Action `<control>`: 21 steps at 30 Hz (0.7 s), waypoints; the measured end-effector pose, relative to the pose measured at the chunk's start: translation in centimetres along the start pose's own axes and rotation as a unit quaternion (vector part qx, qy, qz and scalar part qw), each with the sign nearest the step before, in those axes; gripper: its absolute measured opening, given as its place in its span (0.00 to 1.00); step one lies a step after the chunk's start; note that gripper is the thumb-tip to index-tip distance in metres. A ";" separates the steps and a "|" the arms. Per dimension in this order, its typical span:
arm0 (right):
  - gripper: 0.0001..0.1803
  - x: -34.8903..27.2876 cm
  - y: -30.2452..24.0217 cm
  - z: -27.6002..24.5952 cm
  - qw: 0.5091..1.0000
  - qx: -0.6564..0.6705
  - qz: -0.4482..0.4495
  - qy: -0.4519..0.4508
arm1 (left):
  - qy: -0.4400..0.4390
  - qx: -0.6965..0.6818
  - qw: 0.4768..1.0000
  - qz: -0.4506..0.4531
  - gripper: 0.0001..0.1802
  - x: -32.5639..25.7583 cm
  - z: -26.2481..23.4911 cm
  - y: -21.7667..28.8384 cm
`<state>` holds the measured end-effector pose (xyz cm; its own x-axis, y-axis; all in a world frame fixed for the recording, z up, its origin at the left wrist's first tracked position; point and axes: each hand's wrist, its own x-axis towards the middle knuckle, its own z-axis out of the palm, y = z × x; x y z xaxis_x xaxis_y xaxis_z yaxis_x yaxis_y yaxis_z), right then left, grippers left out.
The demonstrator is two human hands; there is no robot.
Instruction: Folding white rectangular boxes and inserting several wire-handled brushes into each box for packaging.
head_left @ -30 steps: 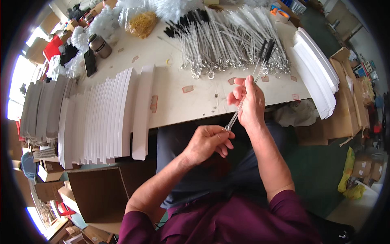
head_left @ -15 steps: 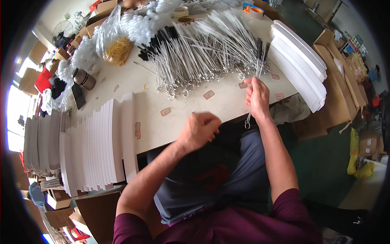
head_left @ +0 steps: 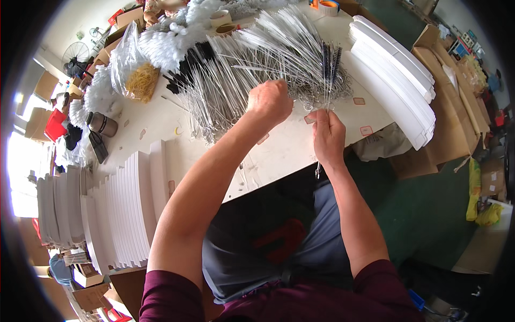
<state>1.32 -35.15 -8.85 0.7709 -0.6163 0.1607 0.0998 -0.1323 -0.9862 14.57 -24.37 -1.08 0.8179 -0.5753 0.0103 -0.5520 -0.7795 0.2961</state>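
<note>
A few thin twisted-wire brushes with black bristle tips point(head_left: 328, 64) stand nearly upright from the right hand's point(head_left: 328, 137) pinch, tips over the big heap of silvery wire brushes point(head_left: 252, 70) spread across the white worktop point(head_left: 284, 147).

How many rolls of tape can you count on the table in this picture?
2. An orange-cored tape roll lies at the table's far edge, upper right; a pale tape roll sits farther left, beside the white brushes. Others may be hidden under the clutter.
</note>
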 end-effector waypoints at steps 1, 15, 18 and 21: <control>0.20 0.0 0.0 0.0 1.000 -0.003 0.001 0.001 | -0.001 0.002 1.000 0.000 0.18 0.3 0.2 0.1; 0.19 -0.3 -0.6 0.1 1.000 0.015 0.009 -0.004 | 0.037 -0.141 0.989 0.036 0.16 1.2 -0.9 -2.9; 0.19 -0.3 -0.5 0.0 1.000 0.006 0.009 -0.005 | -0.019 -0.375 0.924 -0.067 0.16 1.2 -2.0 -2.7; 0.19 -0.4 -0.5 0.2 1.000 -0.003 0.007 -0.004 | -0.014 -0.429 0.900 -0.073 0.17 1.3 -2.4 -2.3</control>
<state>1.07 -34.73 -8.48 0.7768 -0.6124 0.1467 0.0850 -0.1289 -0.9880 17.28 -22.70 0.56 0.8611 -0.4967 -0.1091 -0.1001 -0.3759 0.9213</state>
